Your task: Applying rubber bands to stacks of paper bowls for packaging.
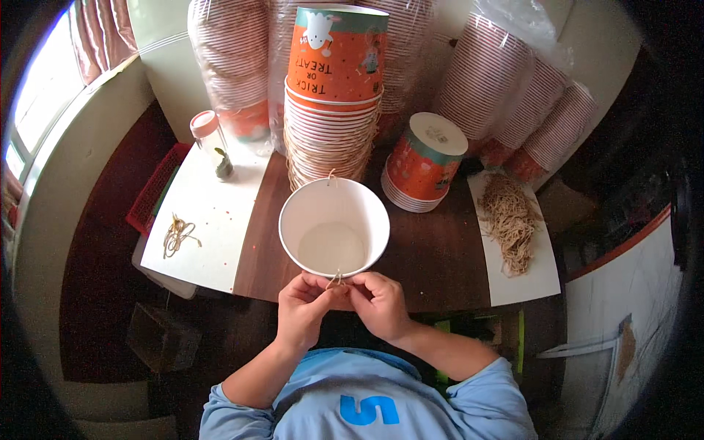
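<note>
A white-lined paper bucket [334, 246] tilts its open mouth toward me at the near edge of the table. Thin tan string [336, 279] passes through the near rim, and my left hand [302, 306] and my right hand [379, 304] pinch it between thumbs and fingertips. Both hands are closed, close together, just below the rim. More string [332, 176] shows at a hole in the far rim. Behind the bucket rises a tall stack of upside-down orange paper buckets [331, 132], with string hanging along its sides.
A shorter bucket stack [425, 163] stands right of the tall one. Tan strings lie in a bundle [507, 224] at the right and a small coil [178, 236] at the left. A clear jar [213, 147] stands at the left. Plastic-wrapped bucket stacks [484, 70] line the back.
</note>
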The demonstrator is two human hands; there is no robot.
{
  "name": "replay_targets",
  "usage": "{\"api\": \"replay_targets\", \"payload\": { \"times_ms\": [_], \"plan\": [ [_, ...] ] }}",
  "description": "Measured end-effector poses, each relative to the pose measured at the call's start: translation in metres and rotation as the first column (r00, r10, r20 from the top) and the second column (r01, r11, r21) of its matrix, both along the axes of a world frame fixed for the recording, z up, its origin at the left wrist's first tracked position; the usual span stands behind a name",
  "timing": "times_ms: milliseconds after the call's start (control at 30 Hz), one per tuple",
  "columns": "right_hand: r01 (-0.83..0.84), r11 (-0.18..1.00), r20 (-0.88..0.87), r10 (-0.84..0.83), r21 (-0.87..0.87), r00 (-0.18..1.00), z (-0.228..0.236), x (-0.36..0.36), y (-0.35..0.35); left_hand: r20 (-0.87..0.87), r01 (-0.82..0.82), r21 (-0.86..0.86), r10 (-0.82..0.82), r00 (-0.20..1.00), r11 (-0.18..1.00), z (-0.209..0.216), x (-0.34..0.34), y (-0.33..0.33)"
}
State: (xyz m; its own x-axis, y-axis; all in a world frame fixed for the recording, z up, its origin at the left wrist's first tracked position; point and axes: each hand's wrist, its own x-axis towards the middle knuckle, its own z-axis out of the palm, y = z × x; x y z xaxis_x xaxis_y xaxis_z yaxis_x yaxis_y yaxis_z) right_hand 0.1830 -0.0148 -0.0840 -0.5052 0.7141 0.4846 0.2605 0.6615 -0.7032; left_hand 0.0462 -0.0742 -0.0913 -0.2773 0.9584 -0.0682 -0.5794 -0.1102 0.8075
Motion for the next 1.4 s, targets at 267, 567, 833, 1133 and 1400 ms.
{"api": "replay_targets", "payload": {
  "times_ms": [267,567,833,1133,1400],
  "plan": [
    [-0.478,0.346,-0.547,-0.133,-0.807,0.827,0.001,-0.005,-0.004,0.019,-0.043,0.024,0.042,0.999,0.999,0.007,0.001,-0.002],
    [-0.579,0.220,-0.617,-0.190,-0.785,0.764,-0.002,-0.009,-0.003,-0.116,-0.095,0.011,0.096,0.989,0.995,0.003,0.000,-0.005],
    [-0.520,0.237,-0.570,-0.269,-0.821,0.776,0.008,-0.013,-0.009,-0.557,-0.197,0.161,0.254,0.790,0.967,0.003,0.001,-0.008],
    [-0.453,0.213,-0.500,-0.319,-0.866,0.805,0.011,-0.011,-0.012,-0.792,-0.175,0.406,0.441,0.421,0.897,-0.002,0.001,-0.006],
    [-0.466,0.227,-0.517,-0.320,-0.855,0.794,0.006,-0.009,-0.013,-0.824,-0.089,0.504,0.510,0.247,0.859,-0.008,-0.004,-0.002]
  ]
}}
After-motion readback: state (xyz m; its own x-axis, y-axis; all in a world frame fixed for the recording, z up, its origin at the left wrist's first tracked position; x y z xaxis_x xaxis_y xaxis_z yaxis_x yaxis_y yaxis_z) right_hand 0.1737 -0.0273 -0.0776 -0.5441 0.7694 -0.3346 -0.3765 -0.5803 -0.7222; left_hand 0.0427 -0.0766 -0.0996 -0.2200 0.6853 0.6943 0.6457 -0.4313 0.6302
